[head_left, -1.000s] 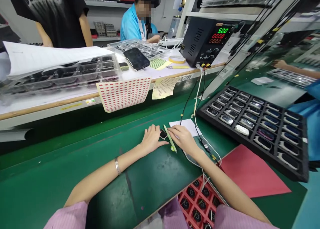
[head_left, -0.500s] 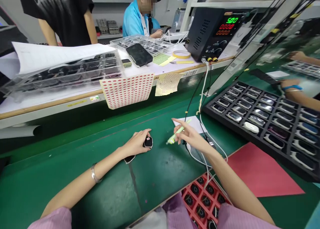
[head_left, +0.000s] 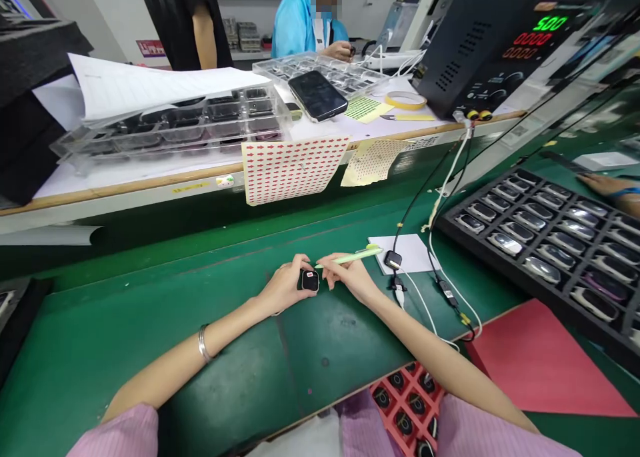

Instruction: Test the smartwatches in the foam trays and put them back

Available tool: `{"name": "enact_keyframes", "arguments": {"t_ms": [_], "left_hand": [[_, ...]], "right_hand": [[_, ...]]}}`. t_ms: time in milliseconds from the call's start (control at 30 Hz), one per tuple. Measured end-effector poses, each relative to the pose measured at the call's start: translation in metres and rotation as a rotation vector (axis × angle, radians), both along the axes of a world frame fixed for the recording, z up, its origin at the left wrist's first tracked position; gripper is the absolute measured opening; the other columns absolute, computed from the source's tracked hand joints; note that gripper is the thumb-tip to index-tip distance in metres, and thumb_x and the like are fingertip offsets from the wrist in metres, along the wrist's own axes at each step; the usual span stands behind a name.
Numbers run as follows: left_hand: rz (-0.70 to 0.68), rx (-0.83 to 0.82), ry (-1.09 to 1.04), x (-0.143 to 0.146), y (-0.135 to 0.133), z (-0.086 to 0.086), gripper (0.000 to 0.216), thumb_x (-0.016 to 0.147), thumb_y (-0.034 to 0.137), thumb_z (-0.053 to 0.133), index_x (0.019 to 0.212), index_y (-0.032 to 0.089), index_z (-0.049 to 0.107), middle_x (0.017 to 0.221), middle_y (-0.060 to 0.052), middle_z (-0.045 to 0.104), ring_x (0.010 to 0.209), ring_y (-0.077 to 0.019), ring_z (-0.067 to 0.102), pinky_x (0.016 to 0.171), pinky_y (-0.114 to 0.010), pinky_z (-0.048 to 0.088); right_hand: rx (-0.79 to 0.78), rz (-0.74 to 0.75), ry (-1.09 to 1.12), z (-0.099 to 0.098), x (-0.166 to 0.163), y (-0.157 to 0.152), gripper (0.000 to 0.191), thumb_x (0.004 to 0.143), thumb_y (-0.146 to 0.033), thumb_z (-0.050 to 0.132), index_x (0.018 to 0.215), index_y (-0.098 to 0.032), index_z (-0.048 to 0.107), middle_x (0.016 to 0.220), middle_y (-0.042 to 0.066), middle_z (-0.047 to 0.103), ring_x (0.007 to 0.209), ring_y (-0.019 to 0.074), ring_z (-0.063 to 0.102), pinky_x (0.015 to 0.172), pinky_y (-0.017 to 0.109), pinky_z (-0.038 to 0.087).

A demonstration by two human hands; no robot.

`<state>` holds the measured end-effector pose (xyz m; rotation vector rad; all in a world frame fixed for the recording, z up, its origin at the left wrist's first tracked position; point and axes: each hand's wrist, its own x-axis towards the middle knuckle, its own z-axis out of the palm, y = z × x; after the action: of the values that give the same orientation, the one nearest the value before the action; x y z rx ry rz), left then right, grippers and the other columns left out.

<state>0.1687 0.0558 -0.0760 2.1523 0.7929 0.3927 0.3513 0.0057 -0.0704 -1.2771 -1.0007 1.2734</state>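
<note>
My left hand (head_left: pixel 286 286) is closed around a black square smartwatch (head_left: pixel 311 280) with a light rim, held just above the green mat. A small pinkish-white label with red marks sits on the watch's dark face. In my right hand (head_left: pixel 349 274) is a pale green pen (head_left: pixel 356 256), pinched between thumb and fingers. Its tip points left and lies close to the upper right edge of the watch; whether it touches I cannot tell. Under my left hand a light edge of another object shows, mostly hidden.
To the right lie a white paper pad (head_left: pixel 417 252), cables with a small black square device (head_left: pixel 393 260), and a black tray of watches (head_left: pixel 530 234). Nearby are a red sheet (head_left: pixel 555 364) and a red tray (head_left: pixel 400 404). A power supply (head_left: pixel 493 57) stands on the shelf.
My right hand has moved left with the pen, bringing its tip to the watch. The pen now lies flatter. The head view has shifted left, and the white pad is less covered.
</note>
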Motion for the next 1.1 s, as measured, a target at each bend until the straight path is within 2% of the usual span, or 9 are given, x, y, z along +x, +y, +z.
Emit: {"name": "enact_keyframes", "arguments": {"t_ms": [167, 267, 400, 733, 800, 867, 967, 1033, 1100], "left_hand": [[0.016, -0.010, -0.016, -0.001, 0.001, -0.002, 0.053, 0.071, 0.026, 0.074, 0.108, 0.027, 0.036, 0.117, -0.001, 0.060, 0.107, -0.0228, 0.060, 0.085, -0.035, 0.048], [0.009, -0.005, -0.028, 0.000, 0.002, -0.003, 0.051, 0.071, 0.025, 0.074, 0.106, 0.026, 0.036, 0.117, -0.001, 0.058, 0.107, -0.0222, 0.060, 0.085, -0.034, 0.048], [-0.003, 0.001, -0.043, 0.000, 0.002, -0.003, 0.050, 0.071, 0.024, 0.074, 0.105, 0.026, 0.037, 0.116, -0.002, 0.057, 0.107, -0.0220, 0.060, 0.084, -0.033, 0.048], [-0.009, 0.019, -0.041, 0.000, 0.003, -0.005, 0.050, 0.072, 0.024, 0.074, 0.109, 0.025, 0.039, 0.118, -0.004, 0.057, 0.113, -0.0248, 0.056, 0.090, -0.038, 0.046], [-0.021, 0.020, -0.051, -0.002, 0.002, -0.004, 0.058, 0.073, 0.026, 0.075, 0.116, 0.025, 0.037, 0.123, -0.006, 0.056, 0.119, -0.0249, 0.052, 0.095, -0.038, 0.045], [-0.016, 0.027, -0.062, -0.009, -0.001, -0.003, 0.076, 0.071, 0.035, 0.078, 0.128, 0.023, 0.028, 0.131, -0.011, 0.051, 0.124, -0.0262, 0.048, 0.099, -0.039, 0.042], [0.089, 0.114, 0.000, -0.029, -0.011, -0.004, 0.097, 0.064, 0.053, 0.079, 0.134, 0.019, 0.023, 0.130, -0.017, 0.048, 0.121, -0.0320, 0.048, 0.098, -0.045, 0.041], [0.181, 0.209, 0.091, -0.046, -0.021, -0.007, 0.088, 0.063, 0.058, 0.078, 0.127, 0.017, 0.034, 0.119, -0.015, 0.052, 0.112, -0.0341, 0.052, 0.092, -0.048, 0.041], [0.209, 0.271, 0.166, -0.061, -0.029, -0.009, 0.064, 0.071, 0.055, 0.073, 0.114, 0.017, 0.043, 0.108, -0.011, 0.056, 0.101, -0.0314, 0.054, 0.087, -0.046, 0.041]], "right_hand": [[0.017, -0.081, -0.053, -0.012, -0.009, 0.005, 0.034, 0.070, -0.045, 0.075, 0.065, -0.014, 0.062, 0.045, -0.003, 0.055, 0.030, 0.0060, 0.036, 0.029, 0.019, 0.024], [0.046, -0.149, -0.094, -0.016, -0.018, 0.006, 0.032, 0.068, -0.042, 0.077, 0.060, -0.016, 0.061, 0.043, -0.004, 0.052, 0.034, 0.0076, 0.039, 0.033, 0.019, 0.029], [0.068, -0.172, -0.140, -0.018, -0.023, 0.003, 0.031, 0.066, -0.043, 0.079, 0.061, -0.016, 0.065, 0.046, -0.002, 0.056, 0.040, 0.0105, 0.047, 0.039, 0.021, 0.037], [0.097, -0.190, -0.194, -0.019, -0.021, 0.001, 0.037, 0.068, -0.048, 0.077, 0.057, -0.017, 0.061, 0.042, -0.001, 0.053, 0.038, 0.0110, 0.044, 0.037, 0.022, 0.035], [0.109, -0.207, -0.189, -0.019, -0.019, 0.002, 0.038, 0.071, -0.048, 0.075, 0.056, -0.017, 0.059, 0.041, -0.002, 0.050, 0.036, 0.0094, 0.039, 0.035, 0.021, 0.031], [0.127, -0.235, -0.180, -0.018, -0.015, 0.003, 0.038, 0.075, -0.050, 0.071, 0.061, -0.017, 0.059, 0.043, -0.003, 0.049, 0.034, 0.0078, 0.035, 0.032, 0.021, 0.025], [0.149, -0.229, -0.169, -0.013, -0.012, 0.002, 0.034, 0.079, -0.050, 0.067, 0.078, -0.016, 0.062, 0.053, -0.002, 0.054, 0.034, 0.0073, 0.036, 0.032, 0.021, 0.026], [0.152, -0.171, -0.169, -0.008, -0.016, 0.000, 0.033, 0.078, -0.049, 0.068, 0.085, -0.017, 0.062, 0.058, -0.001, 0.058, 0.037, 0.0087, 0.042, 0.035, 0.021, 0.033], [0.143, -0.076, -0.181, -0.004, -0.027, -0.003, 0.030, 0.077, -0.045, 0.070, 0.084, -0.017, 0.064, 0.059, 0.000, 0.059, 0.039, 0.0100, 0.045, 0.037, 0.022, 0.036]]}}
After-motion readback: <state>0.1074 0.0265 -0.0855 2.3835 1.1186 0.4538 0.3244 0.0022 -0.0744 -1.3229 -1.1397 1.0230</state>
